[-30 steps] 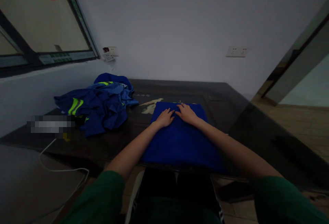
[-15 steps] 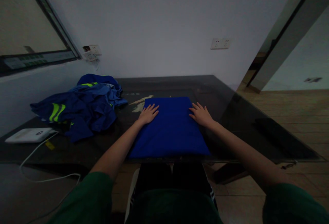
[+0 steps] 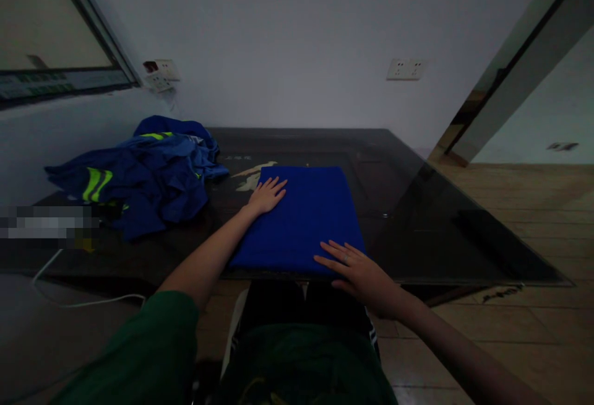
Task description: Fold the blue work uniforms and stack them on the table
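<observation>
A folded blue cloth (image 3: 306,219), perhaps a garment, lies flat on the dark table (image 3: 417,225) in front of me, its near edge close to the table's front edge. My left hand (image 3: 268,196) rests palm down on its far left part, fingers stretched out. Over the near right corner of the cloth is my right hand (image 3: 359,273), fingers spread, with a ring on one finger. Neither hand grips anything.
A crumpled heap of blue clothing (image 3: 158,169) with yellow-green reflective strips lies at the table's left. A white cable (image 3: 88,303) hangs by the near left edge. Wall sockets (image 3: 406,69) sit behind the table; a dark flat patch (image 3: 492,238) shows at the right.
My right hand has moved from the far right edge of the cloth toward me, to its near right corner. My left hand has stayed in place on the cloth. The view has shifted slightly.
</observation>
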The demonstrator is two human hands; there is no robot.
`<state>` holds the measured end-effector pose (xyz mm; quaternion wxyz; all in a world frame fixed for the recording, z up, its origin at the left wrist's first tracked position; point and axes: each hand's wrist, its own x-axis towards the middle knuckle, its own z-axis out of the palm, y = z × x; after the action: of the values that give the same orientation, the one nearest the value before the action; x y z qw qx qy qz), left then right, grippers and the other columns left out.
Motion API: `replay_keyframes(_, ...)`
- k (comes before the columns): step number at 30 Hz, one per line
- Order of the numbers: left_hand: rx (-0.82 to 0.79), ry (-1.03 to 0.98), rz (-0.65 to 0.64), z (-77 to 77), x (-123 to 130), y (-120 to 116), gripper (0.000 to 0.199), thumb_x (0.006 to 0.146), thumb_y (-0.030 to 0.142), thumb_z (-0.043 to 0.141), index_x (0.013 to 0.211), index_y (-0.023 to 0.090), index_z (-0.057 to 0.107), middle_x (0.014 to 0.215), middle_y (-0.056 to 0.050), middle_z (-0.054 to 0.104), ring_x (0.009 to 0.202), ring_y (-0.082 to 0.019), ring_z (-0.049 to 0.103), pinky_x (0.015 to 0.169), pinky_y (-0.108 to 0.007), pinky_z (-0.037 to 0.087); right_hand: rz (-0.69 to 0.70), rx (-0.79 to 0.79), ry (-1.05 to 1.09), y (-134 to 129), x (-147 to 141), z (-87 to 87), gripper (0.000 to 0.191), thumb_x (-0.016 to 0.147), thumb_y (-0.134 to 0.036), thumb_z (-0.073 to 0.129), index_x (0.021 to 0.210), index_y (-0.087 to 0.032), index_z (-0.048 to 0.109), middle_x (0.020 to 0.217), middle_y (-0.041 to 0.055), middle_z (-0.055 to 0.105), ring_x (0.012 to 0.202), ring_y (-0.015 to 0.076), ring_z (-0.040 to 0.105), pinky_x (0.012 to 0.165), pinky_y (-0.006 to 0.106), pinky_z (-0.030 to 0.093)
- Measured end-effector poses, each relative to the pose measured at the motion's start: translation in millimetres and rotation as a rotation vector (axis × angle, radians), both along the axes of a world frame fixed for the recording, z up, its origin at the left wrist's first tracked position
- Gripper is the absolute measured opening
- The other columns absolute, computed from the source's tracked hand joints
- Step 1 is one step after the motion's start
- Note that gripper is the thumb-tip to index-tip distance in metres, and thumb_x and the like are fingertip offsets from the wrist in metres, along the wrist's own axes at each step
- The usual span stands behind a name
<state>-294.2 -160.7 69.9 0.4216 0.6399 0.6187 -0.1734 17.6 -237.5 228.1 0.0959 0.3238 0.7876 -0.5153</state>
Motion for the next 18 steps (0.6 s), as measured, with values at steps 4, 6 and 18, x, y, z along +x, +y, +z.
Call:
replay_keyframes(4, 0.103, 0.006, -0.051, 22.2, 11, -3, 0.050, 0.100, 0.038, 0.028, 0.145, 0.020, 0.040, 0.153, -0.009, 0.034, 0.143, -0.026, 0.024, 0.117, -0.047, 0.016, -0.020, -0.010, -0.012, 10, 10, 12.7, 0.048, 0.089, -0.040, 0.058, 0.136, -0.044, 0.049, 0.145, 0.0008, 0.047, 0.133, 0.0242, 0.044, 0.107, 0.049, 0.042)
replay_keyframes(6, 0.118, -0.088, -0.123, 42.7, 20, -12, 0.048, 0.099, 0.037, 0.030, 0.143, 0.019, 0.043, 0.152, -0.010, 0.037, 0.143, -0.025, 0.026, 0.117, -0.046, 0.016, -0.043, 0.006, -0.002, 23, 1, 14.3, 0.036, 0.093, -0.043, 0.051, 0.128, -0.042, 0.057, 0.136, 0.0021, 0.056, 0.126, 0.0229, 0.052, 0.103, 0.046, 0.046)
replay_keyframes(18, 0.018, -0.389, -0.306, 127.7, 18, -69, 0.064, 0.092, 0.060, 0.042, 0.149, 0.032, 0.030, 0.159, -0.005, 0.020, 0.146, -0.026, 0.015, 0.118, -0.050, 0.010, -0.068, 0.100, -0.278, 30, -58, -19.4, 0.053, 0.094, -0.047, 0.045, 0.144, -0.029, 0.042, 0.152, 0.0080, 0.035, 0.142, 0.0331, 0.027, 0.112, 0.058, 0.027)
